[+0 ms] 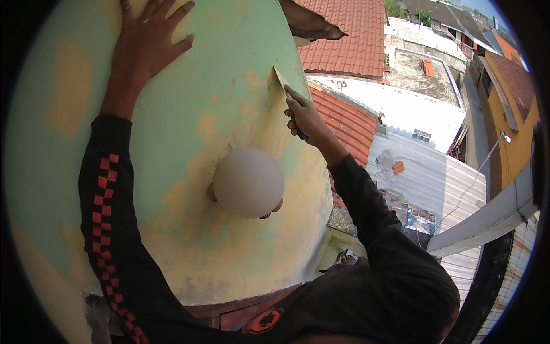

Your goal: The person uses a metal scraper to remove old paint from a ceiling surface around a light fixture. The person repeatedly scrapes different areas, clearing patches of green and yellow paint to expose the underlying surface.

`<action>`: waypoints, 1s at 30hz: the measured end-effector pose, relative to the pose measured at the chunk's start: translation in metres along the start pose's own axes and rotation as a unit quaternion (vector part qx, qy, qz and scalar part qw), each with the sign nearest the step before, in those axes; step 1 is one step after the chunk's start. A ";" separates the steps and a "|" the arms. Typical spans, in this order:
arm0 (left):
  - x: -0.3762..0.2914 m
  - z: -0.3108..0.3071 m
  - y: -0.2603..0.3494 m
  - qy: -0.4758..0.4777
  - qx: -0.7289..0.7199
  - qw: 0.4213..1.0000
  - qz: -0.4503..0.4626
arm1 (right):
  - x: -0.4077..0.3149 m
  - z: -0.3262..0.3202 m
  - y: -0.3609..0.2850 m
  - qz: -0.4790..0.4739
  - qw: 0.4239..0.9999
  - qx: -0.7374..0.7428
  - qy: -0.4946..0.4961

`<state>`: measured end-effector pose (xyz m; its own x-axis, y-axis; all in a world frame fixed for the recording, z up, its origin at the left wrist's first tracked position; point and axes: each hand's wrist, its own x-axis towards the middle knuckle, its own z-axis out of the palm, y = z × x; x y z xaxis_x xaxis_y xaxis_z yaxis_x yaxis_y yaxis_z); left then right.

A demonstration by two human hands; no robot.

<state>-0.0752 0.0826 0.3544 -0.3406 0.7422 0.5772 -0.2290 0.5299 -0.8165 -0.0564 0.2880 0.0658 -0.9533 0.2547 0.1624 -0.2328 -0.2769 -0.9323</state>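
Note:
A wall (172, 146) with patchy green and yellow paint stands before me. My left hand (144, 43) lies on it at the upper left, palm down with fingers spread, holding nothing. Near the wall's right edge, my right hand (305, 114) grips the dark handle of a putty knife or scraper, its index finger stretched along the blade. The pale, pointed blade (280, 78) meets or nearly meets the wall on a yellowish, worn patch; exact contact cannot be told. Below and left of that hand, a round white globe lamp (248, 182) sticks out from the wall.
The wall ends at a corner on the right, with a drop beyond it to red tiled roofs (343, 38) and a corrugated metal roof (423, 167). A curved grey beam (485, 219) crosses the lower right. A torn brown sheet (316, 23) juts out at the top.

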 end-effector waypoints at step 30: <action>-0.004 0.001 0.008 0.049 -0.025 0.998 -0.008 | 0.041 -0.034 -0.002 0.012 0.997 0.071 0.032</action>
<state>-0.0764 0.0833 0.3451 -0.2467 0.7686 0.5902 -0.1864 0.5600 -0.8072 -0.0889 0.3306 0.0636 -0.9456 0.3042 0.1153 -0.2394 -0.4108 -0.8797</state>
